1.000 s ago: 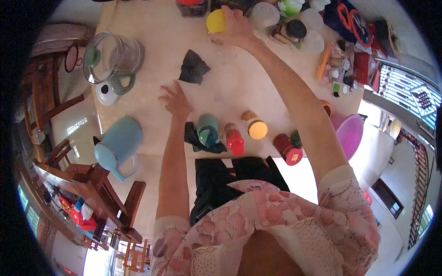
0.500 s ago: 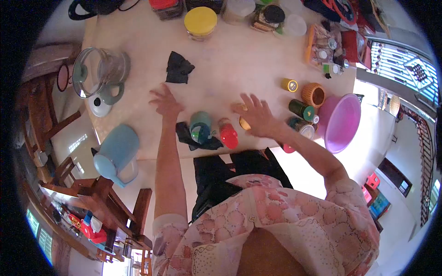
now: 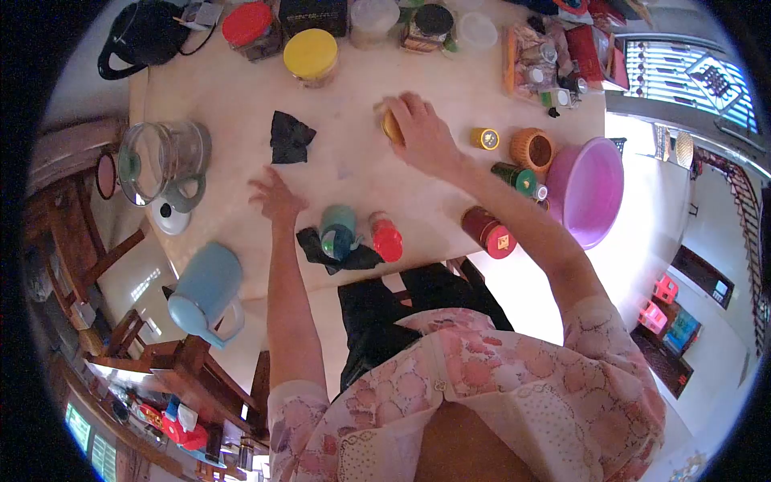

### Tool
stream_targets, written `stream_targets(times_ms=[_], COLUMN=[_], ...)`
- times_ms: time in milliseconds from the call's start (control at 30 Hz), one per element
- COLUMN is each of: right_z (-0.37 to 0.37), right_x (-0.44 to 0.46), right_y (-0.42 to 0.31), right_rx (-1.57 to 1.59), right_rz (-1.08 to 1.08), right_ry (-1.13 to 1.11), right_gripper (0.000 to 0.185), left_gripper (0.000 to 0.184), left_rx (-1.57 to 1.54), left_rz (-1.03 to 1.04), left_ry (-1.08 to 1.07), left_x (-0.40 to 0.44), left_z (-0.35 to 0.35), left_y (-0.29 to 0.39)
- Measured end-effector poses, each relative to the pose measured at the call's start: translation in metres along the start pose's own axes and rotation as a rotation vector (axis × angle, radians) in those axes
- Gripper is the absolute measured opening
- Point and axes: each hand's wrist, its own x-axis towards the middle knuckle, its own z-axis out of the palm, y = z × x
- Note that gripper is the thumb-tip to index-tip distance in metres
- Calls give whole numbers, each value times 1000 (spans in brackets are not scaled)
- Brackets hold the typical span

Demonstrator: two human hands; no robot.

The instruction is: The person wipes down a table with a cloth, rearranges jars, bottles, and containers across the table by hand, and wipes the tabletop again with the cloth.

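My right hand point(image 3: 426, 138) is closed round a small jar with a yellow-orange lid point(image 3: 393, 127), over the middle of the table. My left hand point(image 3: 275, 198) rests near the table surface with its fingers apart and nothing in it. Just beyond it lies a black cloth piece point(image 3: 290, 137). Nearer my body a teal bottle point(image 3: 338, 231) stands by another black cloth point(image 3: 365, 258), and a red-lidded jar point(image 3: 386, 238) is to its right. A yellow-lidded jar point(image 3: 311, 56) stands further back.
Left on the table point(image 3: 233, 233) are a glass pitcher point(image 3: 186, 153) and a light blue jug point(image 3: 204, 290). At the right are a pink basin point(image 3: 590, 193), a dark red canister point(image 3: 487, 230), a woven cup point(image 3: 531, 150) and a small yellow tin point(image 3: 485, 138). Several jars line the back.
My right hand first left the large yellow-lidded jar at the back, came to the small jar near my body, and has now carried it away from me. The view has shifted.
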Motion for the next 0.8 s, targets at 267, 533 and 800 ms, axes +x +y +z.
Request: stream_targets(times_ms=[267,533,800], right_z=[51,43,-42], right_x=[105,118,-5], right_y=[37,42,37], right_rx=[-145,-99,-119], right_rz=[106,114,207], right_ry=[-21,-55,-405], right_gripper=[62,70,65], left_gripper=[126,130,128], left_rx=[-4,47,21], left_rz=[-1,63,72], left_ry=[-4,104,40], left_x=[-4,2,4], left_z=[-10,9,10], left_y=[-3,-5,-8])
